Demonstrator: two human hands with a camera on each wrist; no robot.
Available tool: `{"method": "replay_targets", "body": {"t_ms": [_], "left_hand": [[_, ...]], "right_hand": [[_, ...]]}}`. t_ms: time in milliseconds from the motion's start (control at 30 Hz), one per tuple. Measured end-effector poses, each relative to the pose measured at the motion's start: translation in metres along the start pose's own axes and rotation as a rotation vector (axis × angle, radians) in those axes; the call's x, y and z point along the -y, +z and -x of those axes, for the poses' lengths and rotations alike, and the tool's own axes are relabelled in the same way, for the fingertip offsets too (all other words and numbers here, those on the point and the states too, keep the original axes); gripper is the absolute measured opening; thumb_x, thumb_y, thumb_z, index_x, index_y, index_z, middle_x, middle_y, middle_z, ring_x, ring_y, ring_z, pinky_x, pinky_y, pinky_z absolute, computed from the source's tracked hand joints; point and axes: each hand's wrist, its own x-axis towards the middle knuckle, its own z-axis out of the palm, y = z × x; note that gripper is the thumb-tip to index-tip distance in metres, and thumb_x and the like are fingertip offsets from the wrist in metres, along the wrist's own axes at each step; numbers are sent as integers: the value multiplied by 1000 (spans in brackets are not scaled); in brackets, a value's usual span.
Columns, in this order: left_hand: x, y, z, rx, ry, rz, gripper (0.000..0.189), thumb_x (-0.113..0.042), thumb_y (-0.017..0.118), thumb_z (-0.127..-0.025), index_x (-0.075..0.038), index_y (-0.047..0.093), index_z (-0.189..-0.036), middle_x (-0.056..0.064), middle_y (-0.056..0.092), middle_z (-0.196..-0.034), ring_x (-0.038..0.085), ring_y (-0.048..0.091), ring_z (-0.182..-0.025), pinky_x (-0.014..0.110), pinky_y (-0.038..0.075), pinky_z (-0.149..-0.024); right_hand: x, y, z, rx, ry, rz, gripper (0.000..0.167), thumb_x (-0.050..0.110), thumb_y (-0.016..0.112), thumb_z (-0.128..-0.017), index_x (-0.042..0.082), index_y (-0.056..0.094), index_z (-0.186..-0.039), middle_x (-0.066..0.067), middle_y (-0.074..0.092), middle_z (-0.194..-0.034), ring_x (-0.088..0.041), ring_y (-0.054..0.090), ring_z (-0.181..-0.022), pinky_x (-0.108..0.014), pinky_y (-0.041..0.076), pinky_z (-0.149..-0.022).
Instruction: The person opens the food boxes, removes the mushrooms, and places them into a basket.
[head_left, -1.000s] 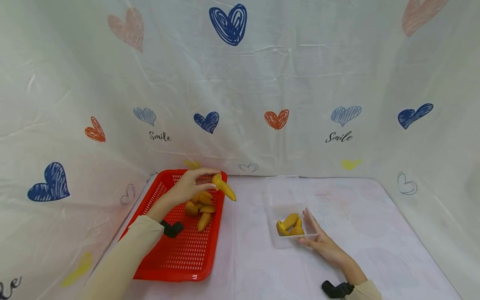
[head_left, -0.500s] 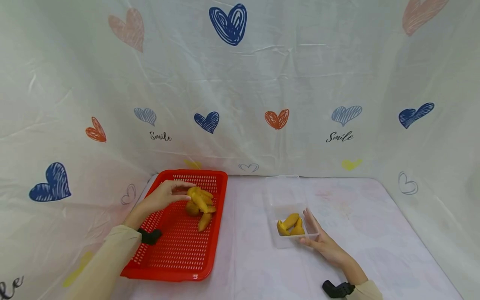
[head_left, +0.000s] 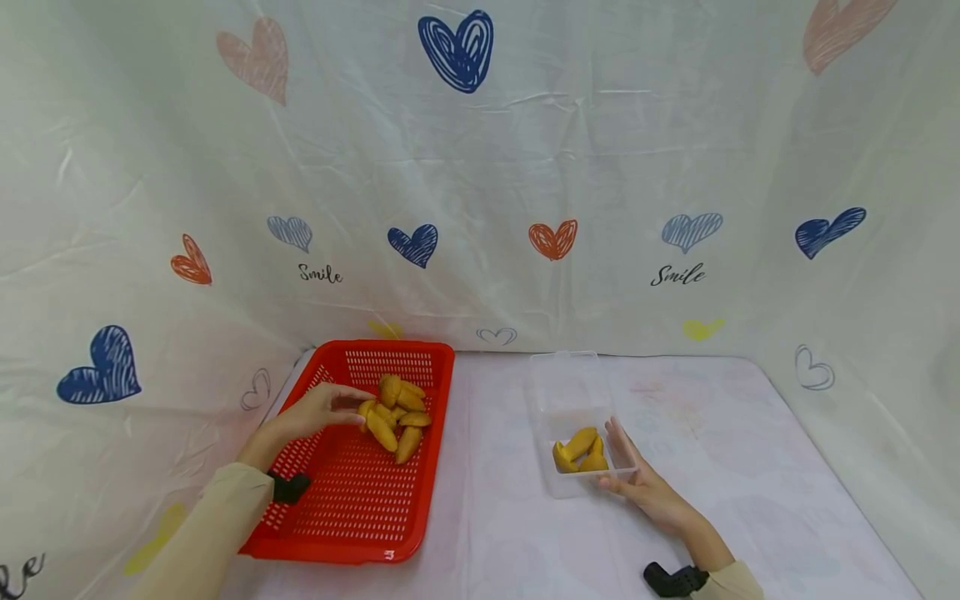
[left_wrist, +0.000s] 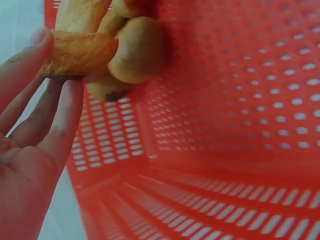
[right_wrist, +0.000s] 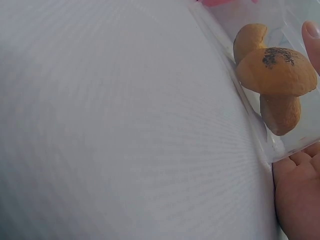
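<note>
In the head view, my left hand (head_left: 324, 412) is over the red plastic basket (head_left: 352, 547), pinching a yellow-brown toy mushroom (head_left: 381, 430) by its cap. The left wrist view shows the thumb and fingertips on the cap of that mushroom (left_wrist: 80, 52), close to other mushrooms (left_wrist: 139, 50). Several mushrooms (head_left: 408, 444) lie in the basket's right part. On the right, a clear plastic box (head_left: 551, 482) holds a few mushrooms (head_left: 580, 443). My right hand (head_left: 652, 492) rests against its right side, fingers extended, thumb at the front corner. A capped mushroom (right_wrist: 277, 75) shows inside through the right wrist view.
The box's transparent lid (head_left: 566, 379) stands opened toward the back. A white table (head_left: 495, 533) carries basket and box, some distance apart. Behind hangs a white curtain (head_left: 480, 167) printed with hearts.
My left hand has moved left and down from the basket's right rim, carrying the mushroom onto the pile. My right hand and the box have stayed in place.
</note>
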Motion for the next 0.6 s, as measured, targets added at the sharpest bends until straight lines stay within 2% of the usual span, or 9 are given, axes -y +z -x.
{"method": "replay_targets", "body": {"t_ms": [167,400,600], "left_hand": [[11,6,4,21,-6,-12,36,-7,70,-92,13,63,-121,26,67,-118,39,63,-109,39,55,-91],[24,12,5,67,-28,54,36,-2,67,-93,19,59,-122,25,69,-110,29,69,-94,24,54,-82],[32,16,6,74,-42,71,37,-1,67,-94,20,58,-122,30,66,-113,37,67,-100,29,56,-84]], "right_hand": [[0,0,0,-1,19,-6,98,11,66,-97,21,-7,-161,-18,-7,-165,-40,-11,-149,-67,-5,-112],[0,-2,0,2,24,-16,99,11,66,-96,25,-8,-161,-15,-7,-166,-37,-10,-150,-63,-3,-113],[-1,-2,0,-1,25,-22,100,12,67,-96,24,-8,-161,-16,-8,-166,-38,-10,-149,-64,-2,-113]]}}
